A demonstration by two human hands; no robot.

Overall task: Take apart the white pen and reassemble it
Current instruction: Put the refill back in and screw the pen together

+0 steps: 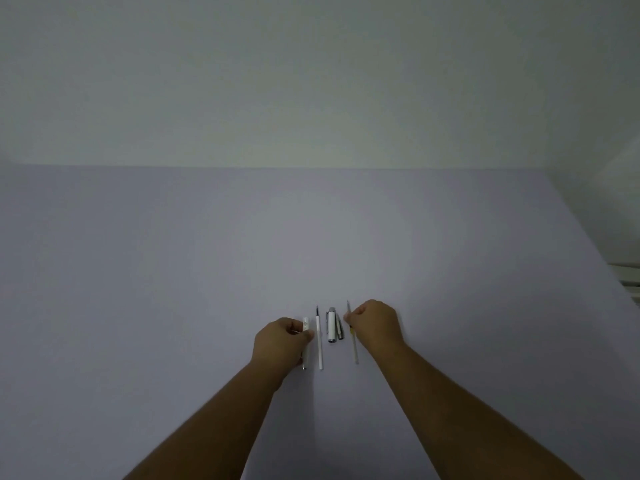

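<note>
Left hand [280, 342] grips the white barrel [305, 329], right hand [375, 325] pinches a thin refill [354, 344] (near the table's front edge), likely reassembly: thread it in

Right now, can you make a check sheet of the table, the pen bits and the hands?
Surface: pale lilac table, bare beyond the parts.
Job's things: white barrel, white refill, capped piece with clip, thin yellowish refill, side by side.
Clutter: nothing seen.
Hands: left hand pinches the barrel; right hand pinches the yellowish refill.
Cables: nothing seen.
Surroundings: plain wall.
</note>
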